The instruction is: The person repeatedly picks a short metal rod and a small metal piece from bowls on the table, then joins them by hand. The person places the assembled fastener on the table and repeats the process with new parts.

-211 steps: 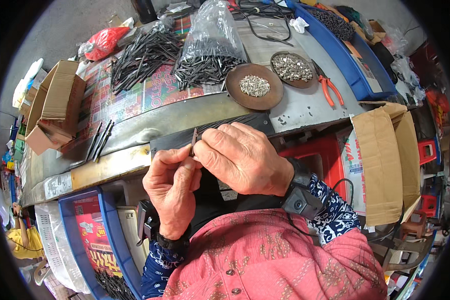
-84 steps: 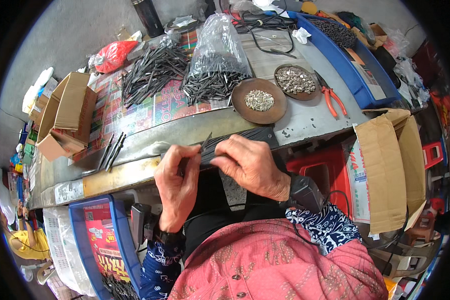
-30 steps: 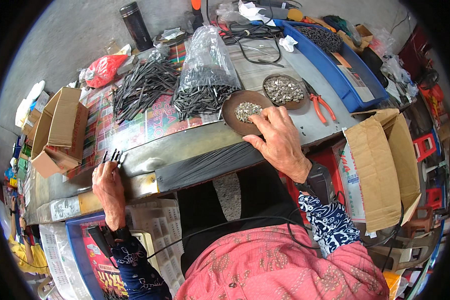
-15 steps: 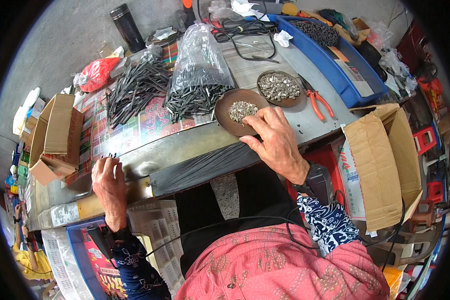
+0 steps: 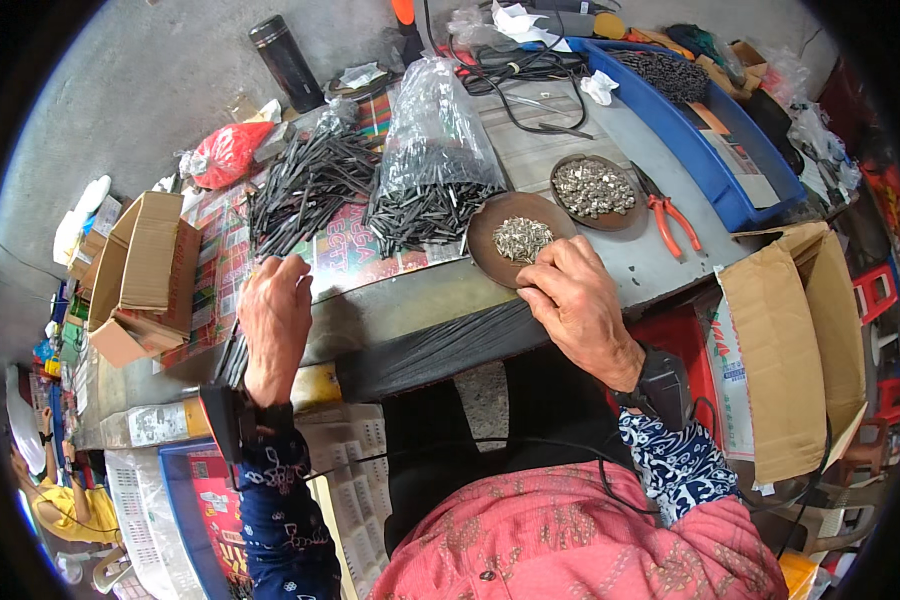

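Observation:
My left hand (image 5: 275,325) is over the near edge of the bench, its fingers curled round a few thin black strips (image 5: 232,357) that stick out beside the palm. My right hand (image 5: 582,318) is at the near right rim of a brown bowl (image 5: 483,258), thumb and forefinger pinched; whatever is between them is too small to make out. Small silvery metal pins (image 5: 522,240) lie heaped in that bowl. Behind it, a second brown bowl (image 5: 625,222) holds small round metal pieces (image 5: 592,188). Red-handled pliers (image 5: 675,222) lie to its right.
A pile of black strips (image 5: 305,185) and a clear plastic bag (image 5: 438,150) of shorter ones cover the bench's middle. Cardboard boxes stand left (image 5: 150,265) and right (image 5: 785,360). A blue tray (image 5: 715,150) sits far right. Cables hang across my lap. Another person (image 5: 75,505) sits far left.
The whole view has shifted a little. My left hand has moved right and farther over the bench, turning so the strips show beside its palm. My right hand has drawn back slightly from the pins.

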The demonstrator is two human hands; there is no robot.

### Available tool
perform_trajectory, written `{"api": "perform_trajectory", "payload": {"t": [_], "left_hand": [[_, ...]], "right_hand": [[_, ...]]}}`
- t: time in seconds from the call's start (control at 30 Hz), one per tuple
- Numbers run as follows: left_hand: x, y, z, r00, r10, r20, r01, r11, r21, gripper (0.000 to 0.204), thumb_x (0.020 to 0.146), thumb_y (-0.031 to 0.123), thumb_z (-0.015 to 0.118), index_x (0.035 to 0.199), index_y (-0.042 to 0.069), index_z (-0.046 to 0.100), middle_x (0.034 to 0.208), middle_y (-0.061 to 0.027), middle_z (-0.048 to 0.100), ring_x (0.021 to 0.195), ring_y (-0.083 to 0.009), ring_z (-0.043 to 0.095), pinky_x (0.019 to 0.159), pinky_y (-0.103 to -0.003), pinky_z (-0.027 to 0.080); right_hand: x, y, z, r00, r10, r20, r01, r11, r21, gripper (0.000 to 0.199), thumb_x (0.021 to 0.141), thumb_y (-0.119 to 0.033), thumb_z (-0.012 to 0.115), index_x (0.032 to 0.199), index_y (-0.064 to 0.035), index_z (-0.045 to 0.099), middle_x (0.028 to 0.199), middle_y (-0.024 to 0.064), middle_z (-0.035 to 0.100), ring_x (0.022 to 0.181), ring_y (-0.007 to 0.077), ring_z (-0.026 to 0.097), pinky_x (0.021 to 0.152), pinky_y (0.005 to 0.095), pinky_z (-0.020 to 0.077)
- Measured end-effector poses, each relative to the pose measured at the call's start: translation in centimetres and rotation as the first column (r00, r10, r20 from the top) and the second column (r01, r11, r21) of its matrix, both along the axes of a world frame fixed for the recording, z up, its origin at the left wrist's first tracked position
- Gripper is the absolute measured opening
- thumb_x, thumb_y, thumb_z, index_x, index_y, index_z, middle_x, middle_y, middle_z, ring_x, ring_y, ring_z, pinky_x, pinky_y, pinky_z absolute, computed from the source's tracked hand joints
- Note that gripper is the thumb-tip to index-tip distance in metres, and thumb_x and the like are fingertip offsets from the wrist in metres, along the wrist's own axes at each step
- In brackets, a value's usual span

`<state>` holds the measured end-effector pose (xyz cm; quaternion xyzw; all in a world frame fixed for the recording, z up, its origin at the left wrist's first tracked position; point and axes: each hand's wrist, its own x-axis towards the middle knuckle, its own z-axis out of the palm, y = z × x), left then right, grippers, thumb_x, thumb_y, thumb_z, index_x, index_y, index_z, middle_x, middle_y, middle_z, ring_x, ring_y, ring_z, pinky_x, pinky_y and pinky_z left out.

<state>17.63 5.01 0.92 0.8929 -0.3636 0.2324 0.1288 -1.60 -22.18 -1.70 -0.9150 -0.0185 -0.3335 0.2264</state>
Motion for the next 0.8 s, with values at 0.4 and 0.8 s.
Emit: {"api": "perform_trajectory", "payload": {"t": [0.4,0.8], "left_hand": [[7.6,-3.7,-0.7,0.998,-0.023,0.055,0.02,0.998,0.052,0.011,0.086,0.012,0.058,0.08,0.003,0.057,0.078,-0.0174,0.058,0.076,-0.0392,0.06,0.065,-0.048,0.048],[9.6,-3.7,-2.8,0.972,-0.087,-0.218,0.061,0.99,-0.125,0.017,0.078,0.009,0.072,0.076,-0.002,0.06,0.067,-0.015,0.06,0.059,-0.0253,0.059,0.055,-0.038,0.046]], "right_hand": [[0.1,0.0,0.2,0.999,-0.004,0.043,0.001,0.996,0.088,0.011,0.073,-0.003,0.071,0.078,-0.0069,0.062,0.084,0.0036,0.057,0.082,0.0259,0.053,0.075,0.0383,0.0435],[0.1,-0.1,0.0,0.999,-0.015,0.044,0.012,0.998,0.058,0.013,0.072,-0.003,0.071,0.078,-0.0077,0.061,0.084,0.0035,0.057,0.083,0.0254,0.053,0.074,0.0384,0.0432]]}}
